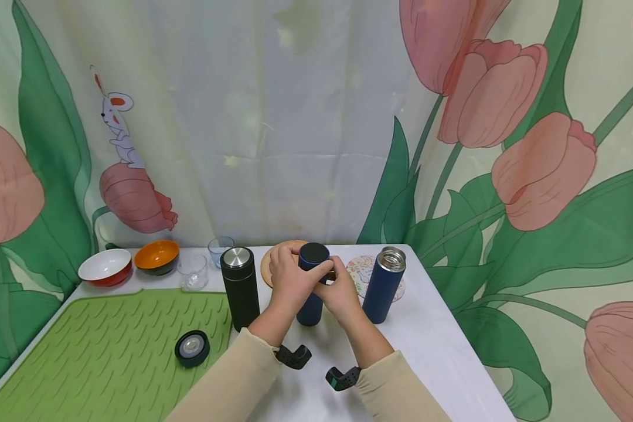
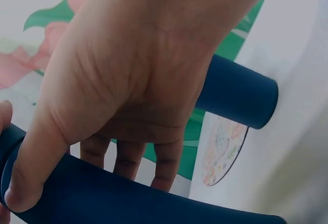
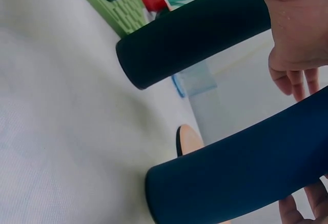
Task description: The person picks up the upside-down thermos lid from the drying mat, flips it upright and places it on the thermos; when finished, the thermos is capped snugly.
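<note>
A dark blue thermos (image 1: 309, 310) with a black-topped lid (image 1: 314, 252) stands upright between the hands at the table's middle. My left hand (image 1: 287, 278) grips it at the lid, thumb across the front. Just below, my right hand (image 1: 340, 293) holds the upper body, thumb in front and fingers behind. Whether the base touches the table is unclear. To the right is a second blue thermos (image 1: 383, 290), its top uncovered and showing a steel rim. A black thermos (image 1: 241, 296) with a silver-topped lid stands left of my left hand.
A green drying mat (image 1: 121, 340) covers the table's left, with a loose black lid (image 1: 192, 349) on it. Behind are a red-and-white bowl (image 1: 105, 268), an orange bowl (image 1: 157, 257) and two glasses. A round wooden board (image 1: 266, 266) and a floral mat (image 1: 358, 272) lie at the back.
</note>
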Demonstrator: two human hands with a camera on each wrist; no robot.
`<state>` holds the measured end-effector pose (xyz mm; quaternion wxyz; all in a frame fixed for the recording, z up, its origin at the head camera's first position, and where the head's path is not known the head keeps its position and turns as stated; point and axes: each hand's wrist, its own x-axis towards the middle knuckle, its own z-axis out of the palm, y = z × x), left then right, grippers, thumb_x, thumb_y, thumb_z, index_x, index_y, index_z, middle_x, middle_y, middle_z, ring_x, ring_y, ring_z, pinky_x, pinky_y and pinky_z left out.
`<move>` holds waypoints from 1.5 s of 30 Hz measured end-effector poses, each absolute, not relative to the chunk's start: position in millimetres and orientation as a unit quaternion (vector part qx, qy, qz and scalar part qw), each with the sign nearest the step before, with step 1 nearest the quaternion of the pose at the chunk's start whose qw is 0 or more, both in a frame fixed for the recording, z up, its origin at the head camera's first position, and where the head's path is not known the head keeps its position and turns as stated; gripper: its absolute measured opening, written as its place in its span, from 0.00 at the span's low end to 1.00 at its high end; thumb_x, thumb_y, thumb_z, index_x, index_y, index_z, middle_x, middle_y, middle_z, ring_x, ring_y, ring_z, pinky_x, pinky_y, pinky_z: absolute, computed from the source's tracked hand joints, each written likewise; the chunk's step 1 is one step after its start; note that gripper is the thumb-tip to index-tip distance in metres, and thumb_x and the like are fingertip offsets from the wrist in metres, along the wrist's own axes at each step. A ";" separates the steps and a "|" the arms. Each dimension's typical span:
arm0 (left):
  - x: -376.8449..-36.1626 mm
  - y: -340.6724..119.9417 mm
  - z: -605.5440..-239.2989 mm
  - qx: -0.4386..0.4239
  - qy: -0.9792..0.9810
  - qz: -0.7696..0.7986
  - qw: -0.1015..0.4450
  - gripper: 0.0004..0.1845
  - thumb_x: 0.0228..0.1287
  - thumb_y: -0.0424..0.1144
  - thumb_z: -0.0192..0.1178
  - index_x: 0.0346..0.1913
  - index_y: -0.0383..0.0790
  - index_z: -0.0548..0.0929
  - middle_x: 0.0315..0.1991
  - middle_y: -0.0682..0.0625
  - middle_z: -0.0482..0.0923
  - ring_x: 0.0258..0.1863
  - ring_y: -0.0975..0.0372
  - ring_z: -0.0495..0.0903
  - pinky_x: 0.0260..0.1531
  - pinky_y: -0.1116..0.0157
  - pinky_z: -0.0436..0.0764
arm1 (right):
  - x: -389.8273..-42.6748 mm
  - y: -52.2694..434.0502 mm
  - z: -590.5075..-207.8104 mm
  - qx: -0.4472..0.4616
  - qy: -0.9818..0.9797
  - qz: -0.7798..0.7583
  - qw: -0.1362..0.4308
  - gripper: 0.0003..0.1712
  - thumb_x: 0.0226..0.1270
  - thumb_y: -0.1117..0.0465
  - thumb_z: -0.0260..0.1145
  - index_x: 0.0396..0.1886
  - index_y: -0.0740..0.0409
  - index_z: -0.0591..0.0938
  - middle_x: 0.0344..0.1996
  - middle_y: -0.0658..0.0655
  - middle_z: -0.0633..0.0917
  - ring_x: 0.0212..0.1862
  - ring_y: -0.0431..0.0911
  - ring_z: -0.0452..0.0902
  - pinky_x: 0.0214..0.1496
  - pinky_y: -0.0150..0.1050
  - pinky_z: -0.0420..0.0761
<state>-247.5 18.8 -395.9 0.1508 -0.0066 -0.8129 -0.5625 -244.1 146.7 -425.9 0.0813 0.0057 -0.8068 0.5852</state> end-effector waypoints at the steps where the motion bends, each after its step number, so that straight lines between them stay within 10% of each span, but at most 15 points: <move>1: -247.3 18.0 -396.3 -0.008 -0.813 -0.563 0.149 0.39 0.48 0.63 0.77 0.54 0.43 0.74 0.62 0.42 0.67 0.65 0.49 0.64 0.54 0.49 0.70 | -244.0 146.2 -425.6 0.005 -0.808 0.584 0.080 0.27 0.62 0.56 0.80 0.60 0.43 0.80 0.54 0.56 0.85 0.58 0.55 0.81 0.55 0.51 0.85; 10: -250.1 12.2 -387.5 -0.080 -0.819 -0.557 0.109 0.28 0.55 0.49 0.57 0.60 0.46 0.80 0.70 0.42 0.67 0.72 0.47 0.63 0.65 0.37 0.64 | -245.6 149.4 -425.7 0.001 -0.815 0.575 0.070 0.27 0.62 0.50 0.81 0.58 0.42 0.79 0.58 0.53 0.84 0.63 0.53 0.77 0.57 0.53 0.84; 24: -249.5 8.8 -388.4 -0.071 -0.831 -0.544 0.090 0.32 0.57 0.51 0.56 0.66 0.46 0.79 0.75 0.42 0.64 0.74 0.46 0.61 0.66 0.36 0.62 | -245.0 148.8 -426.4 0.000 -0.817 0.573 0.064 0.29 0.62 0.48 0.81 0.59 0.43 0.79 0.59 0.54 0.83 0.65 0.54 0.76 0.58 0.56 0.83; 35: -242.8 9.5 -394.8 -0.040 -0.835 -0.528 0.146 0.46 0.52 0.67 0.76 0.69 0.47 0.74 0.70 0.43 0.66 0.73 0.48 0.61 0.67 0.39 0.65 | -244.2 147.4 -427.6 0.007 -0.818 0.570 0.076 0.29 0.62 0.51 0.80 0.61 0.41 0.79 0.57 0.54 0.86 0.61 0.53 0.80 0.56 0.53 0.84; 45: -245.6 1.5 -393.6 -0.040 -0.812 -0.555 0.174 0.33 0.48 0.58 0.84 0.54 0.45 0.87 0.74 0.42 0.67 0.78 0.44 0.57 0.73 0.38 0.59 | -244.8 146.6 -429.5 0.013 -0.815 0.572 0.087 0.29 0.60 0.45 0.82 0.58 0.41 0.80 0.54 0.51 0.84 0.59 0.51 0.79 0.54 0.49 0.82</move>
